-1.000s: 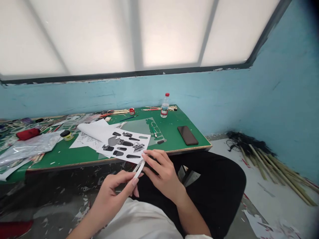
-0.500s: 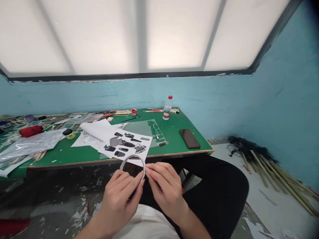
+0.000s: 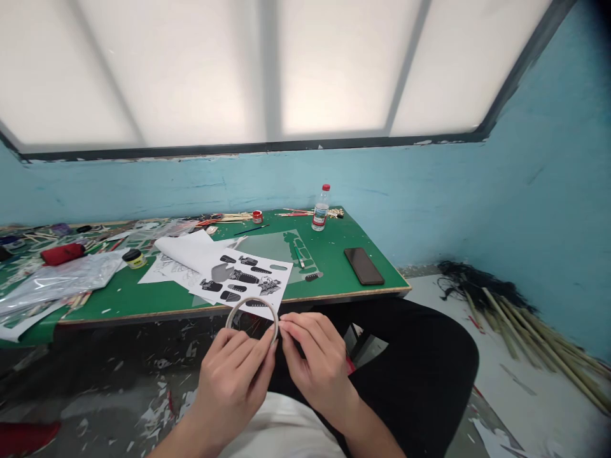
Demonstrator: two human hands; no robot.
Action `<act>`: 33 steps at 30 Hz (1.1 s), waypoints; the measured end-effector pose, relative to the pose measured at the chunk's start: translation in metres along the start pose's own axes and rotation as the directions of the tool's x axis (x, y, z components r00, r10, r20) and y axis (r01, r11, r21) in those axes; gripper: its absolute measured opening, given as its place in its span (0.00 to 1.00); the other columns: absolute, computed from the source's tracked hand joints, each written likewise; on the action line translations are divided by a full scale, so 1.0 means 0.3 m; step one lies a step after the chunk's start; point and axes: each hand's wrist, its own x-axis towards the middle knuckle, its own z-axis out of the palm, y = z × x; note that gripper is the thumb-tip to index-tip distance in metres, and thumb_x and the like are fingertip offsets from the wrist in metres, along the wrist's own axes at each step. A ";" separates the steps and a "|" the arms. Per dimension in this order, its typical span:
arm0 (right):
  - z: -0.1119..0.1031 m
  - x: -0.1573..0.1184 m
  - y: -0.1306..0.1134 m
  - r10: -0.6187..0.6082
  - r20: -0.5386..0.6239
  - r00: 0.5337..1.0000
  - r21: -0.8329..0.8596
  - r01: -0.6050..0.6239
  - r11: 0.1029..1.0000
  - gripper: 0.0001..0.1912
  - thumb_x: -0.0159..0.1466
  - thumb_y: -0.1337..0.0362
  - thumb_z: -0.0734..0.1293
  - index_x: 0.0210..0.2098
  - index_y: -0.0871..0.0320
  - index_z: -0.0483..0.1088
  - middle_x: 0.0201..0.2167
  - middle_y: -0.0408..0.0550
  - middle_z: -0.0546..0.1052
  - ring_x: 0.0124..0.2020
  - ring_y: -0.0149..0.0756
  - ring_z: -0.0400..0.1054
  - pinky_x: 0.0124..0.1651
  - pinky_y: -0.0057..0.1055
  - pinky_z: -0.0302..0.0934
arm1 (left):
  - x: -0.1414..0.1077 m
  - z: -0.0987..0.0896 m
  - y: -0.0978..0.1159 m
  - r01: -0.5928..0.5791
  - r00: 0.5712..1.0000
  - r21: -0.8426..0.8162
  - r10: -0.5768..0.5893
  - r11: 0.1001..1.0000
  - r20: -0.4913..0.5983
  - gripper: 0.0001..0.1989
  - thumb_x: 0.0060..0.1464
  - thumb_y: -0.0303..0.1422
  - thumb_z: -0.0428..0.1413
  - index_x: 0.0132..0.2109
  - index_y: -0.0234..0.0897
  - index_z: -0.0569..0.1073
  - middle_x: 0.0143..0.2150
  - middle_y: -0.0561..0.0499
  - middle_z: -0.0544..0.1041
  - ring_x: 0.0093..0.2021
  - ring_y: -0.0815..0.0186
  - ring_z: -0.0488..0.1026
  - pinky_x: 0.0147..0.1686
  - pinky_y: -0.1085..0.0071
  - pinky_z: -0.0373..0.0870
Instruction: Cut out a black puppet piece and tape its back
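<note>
A thin, pale ring that looks like a narrow roll of tape (image 3: 252,301) stands up over my lap, just short of the table edge. My left hand (image 3: 233,372) is closed around its lower part, thumb and fingers pressed on the rim. Close against the roll's right side, my right hand (image 3: 315,359) pinches with thumb and forefinger; whatever lies between those fingertips is too small to make out. Behind the roll, a white sheet printed with black and grey shapes (image 3: 245,277) overhangs the table edge slightly.
On the green table (image 3: 334,254) are a phone (image 3: 363,266), a water bottle (image 3: 321,208), a green-handled cutter (image 3: 299,256), a red paint jar (image 3: 257,217) and a black-lidded jar (image 3: 134,258). Plastic bags and sticks clutter its left. Bamboo poles (image 3: 520,331) lie on the floor at right.
The roll has turned slightly in my left hand and shows a little wider. Both hands stay in nearly the same place. The view has shifted very slightly.
</note>
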 end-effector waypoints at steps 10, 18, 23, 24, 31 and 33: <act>0.009 0.008 0.032 -0.026 0.049 0.998 -0.064 0.029 0.998 0.12 0.69 0.78 0.69 0.49 0.61 0.72 0.43 0.55 0.82 0.44 0.43 0.75 0.46 0.40 0.72 | -0.061 0.044 -0.038 0.353 0.935 -0.321 -0.347 0.879 0.079 0.14 0.63 0.27 0.61 0.54 0.43 0.82 0.32 0.52 0.80 0.31 0.67 0.68 0.38 0.68 0.65; 0.095 -0.002 0.109 -0.190 0.340 0.921 -0.088 0.232 0.969 0.04 0.73 0.74 0.65 0.45 0.63 0.72 0.42 0.53 0.80 0.41 0.42 0.71 0.47 0.41 0.67 | -0.086 0.116 -0.122 0.774 0.563 -0.627 -0.556 0.094 0.612 0.33 0.66 0.60 0.50 0.51 0.34 0.81 0.47 0.39 0.84 0.47 0.55 0.82 0.49 0.58 0.79; 0.148 -0.024 0.137 -0.215 0.422 0.881 -0.061 0.264 0.963 0.07 0.75 0.74 0.62 0.45 0.62 0.72 0.44 0.53 0.80 0.42 0.42 0.70 0.45 0.41 0.66 | -0.116 0.154 -0.187 0.745 0.402 -0.606 -0.538 -0.279 0.741 0.26 0.67 0.55 0.54 0.49 0.34 0.77 0.47 0.45 0.81 0.45 0.61 0.80 0.49 0.57 0.79; 0.153 -0.027 0.138 -0.218 0.433 0.875 -0.053 0.266 0.963 0.08 0.75 0.74 0.61 0.46 0.63 0.72 0.44 0.53 0.80 0.42 0.42 0.70 0.44 0.41 0.65 | -0.125 0.157 -0.198 0.731 0.383 -0.607 -0.547 -0.314 0.744 0.23 0.67 0.52 0.56 0.49 0.34 0.77 0.47 0.46 0.81 0.45 0.62 0.80 0.50 0.57 0.79; 0.175 -0.032 0.128 -0.238 0.418 0.877 0.018 0.254 0.967 0.10 0.76 0.73 0.59 0.47 0.62 0.72 0.44 0.55 0.81 0.41 0.42 0.70 0.42 0.41 0.65 | -0.153 0.135 -0.241 0.695 0.316 -0.613 -0.608 -0.375 0.729 0.16 0.67 0.42 0.61 0.52 0.34 0.76 0.51 0.46 0.79 0.50 0.60 0.79 0.53 0.56 0.78; 0.177 -0.034 0.131 -0.222 0.394 0.892 0.043 0.223 0.974 0.10 0.76 0.73 0.59 0.48 0.62 0.72 0.44 0.55 0.81 0.41 0.43 0.71 0.42 0.42 0.65 | -0.145 0.123 -0.245 0.695 0.321 -0.636 -0.646 -0.337 0.693 0.15 0.66 0.40 0.62 0.52 0.34 0.76 0.52 0.46 0.79 0.51 0.60 0.79 0.54 0.55 0.78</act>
